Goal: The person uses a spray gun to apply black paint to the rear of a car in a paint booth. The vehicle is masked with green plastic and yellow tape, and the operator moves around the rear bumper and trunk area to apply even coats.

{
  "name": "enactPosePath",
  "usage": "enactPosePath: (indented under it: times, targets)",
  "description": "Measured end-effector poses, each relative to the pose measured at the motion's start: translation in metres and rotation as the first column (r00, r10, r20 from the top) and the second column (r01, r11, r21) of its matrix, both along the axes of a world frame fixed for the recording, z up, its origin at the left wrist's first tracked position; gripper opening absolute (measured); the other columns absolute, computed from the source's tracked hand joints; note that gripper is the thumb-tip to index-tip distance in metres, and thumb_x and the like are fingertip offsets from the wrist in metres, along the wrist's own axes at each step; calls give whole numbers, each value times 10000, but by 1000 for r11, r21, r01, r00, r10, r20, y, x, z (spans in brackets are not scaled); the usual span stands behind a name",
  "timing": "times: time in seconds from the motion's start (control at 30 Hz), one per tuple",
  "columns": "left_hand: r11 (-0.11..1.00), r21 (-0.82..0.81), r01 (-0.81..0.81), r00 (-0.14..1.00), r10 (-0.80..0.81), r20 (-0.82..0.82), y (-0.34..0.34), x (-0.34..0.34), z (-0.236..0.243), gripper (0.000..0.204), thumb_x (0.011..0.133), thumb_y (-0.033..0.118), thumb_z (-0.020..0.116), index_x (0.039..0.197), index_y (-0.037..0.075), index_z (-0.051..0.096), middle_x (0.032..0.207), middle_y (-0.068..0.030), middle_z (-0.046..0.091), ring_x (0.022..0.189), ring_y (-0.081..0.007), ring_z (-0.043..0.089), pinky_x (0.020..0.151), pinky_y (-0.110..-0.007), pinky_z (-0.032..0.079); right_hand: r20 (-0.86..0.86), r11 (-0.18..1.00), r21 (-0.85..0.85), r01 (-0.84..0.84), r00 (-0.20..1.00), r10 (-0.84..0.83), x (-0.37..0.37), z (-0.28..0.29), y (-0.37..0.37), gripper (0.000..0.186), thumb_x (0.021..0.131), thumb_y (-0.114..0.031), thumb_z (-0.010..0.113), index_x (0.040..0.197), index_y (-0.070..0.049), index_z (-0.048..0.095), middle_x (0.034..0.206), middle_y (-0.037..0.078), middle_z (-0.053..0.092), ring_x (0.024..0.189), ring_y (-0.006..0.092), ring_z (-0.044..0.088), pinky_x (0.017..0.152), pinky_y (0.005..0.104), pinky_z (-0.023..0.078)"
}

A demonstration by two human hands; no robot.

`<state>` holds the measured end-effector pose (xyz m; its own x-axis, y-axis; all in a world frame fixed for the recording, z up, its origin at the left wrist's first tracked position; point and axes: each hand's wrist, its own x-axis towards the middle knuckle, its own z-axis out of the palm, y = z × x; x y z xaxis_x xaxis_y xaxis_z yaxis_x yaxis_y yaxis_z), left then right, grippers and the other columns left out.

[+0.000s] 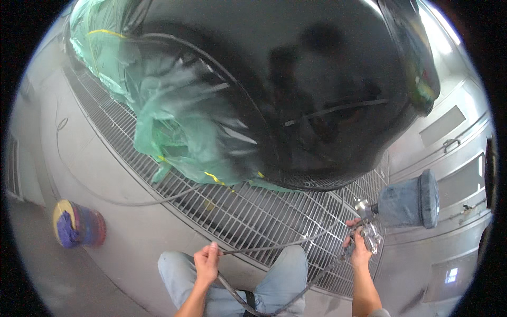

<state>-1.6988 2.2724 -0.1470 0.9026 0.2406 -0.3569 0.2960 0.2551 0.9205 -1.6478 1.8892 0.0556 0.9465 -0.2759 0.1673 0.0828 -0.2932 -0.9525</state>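
Note:
My left hand (207,263) is closed around a dark hose (280,246) at the lower middle, over my knees. My right hand (359,248) grips a metal spray gun (369,232) with a large grey paint cup (406,203), tilted on its side. The hose loops down over my lap toward the gun. In front of me is a glossy black car body panel (338,132), with dark reflections on it. Its left part is wrapped in crinkled green masking film (163,127) with strips of yellow tape (105,33), the film partly darkened.
Metal floor grating (232,216) runs beneath the car, and a hose (121,202) snakes across the grey floor beside it. A stained bucket (92,227) with purple cloth on it stands at the lower left. A light metal wall (449,87) with panels and fittings lines the right.

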Motion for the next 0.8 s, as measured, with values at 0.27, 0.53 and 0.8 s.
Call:
enactPosePath:
  times: [0.27, 0.53, 0.8]
  targets:
    - [976, 10, -219, 943, 214, -253, 226, 3, 103, 525, 1047, 438, 607, 659, 86, 575, 526, 64, 410, 452, -44, 346, 411, -266, 226, 13, 977, 211, 15, 1000, -19, 31, 177, 192, 360, 972, -158, 683, 1258, 39, 588, 1136, 225, 684, 682, 172, 630, 551, 305, 539]
    - [816, 457, -354, 924, 381, 37, 447, 19, 246, 507, 1043, 471, 607, 651, 163, 518, 579, 94, 387, 492, -42, 317, 462, -257, 211, -132, 907, 337, 251, 967, -218, 24, 215, 302, 308, 1018, -105, 629, 1305, 3, 598, 1223, 154, 675, 910, 183, 684, 529, 281, 545]
    - [882, 353, -311, 948, 316, 47, 490, 129, 198, 524, 1060, 465, 578, 704, 79, 571, 520, 74, 363, 435, -30, 304, 412, -237, 201, -111, 866, 482, 131, 990, -88, 66, 127, 360, 374, 1020, -186, 639, 1303, 57, 609, 1111, 200, 721, 830, 199, 691, 483, 278, 544]
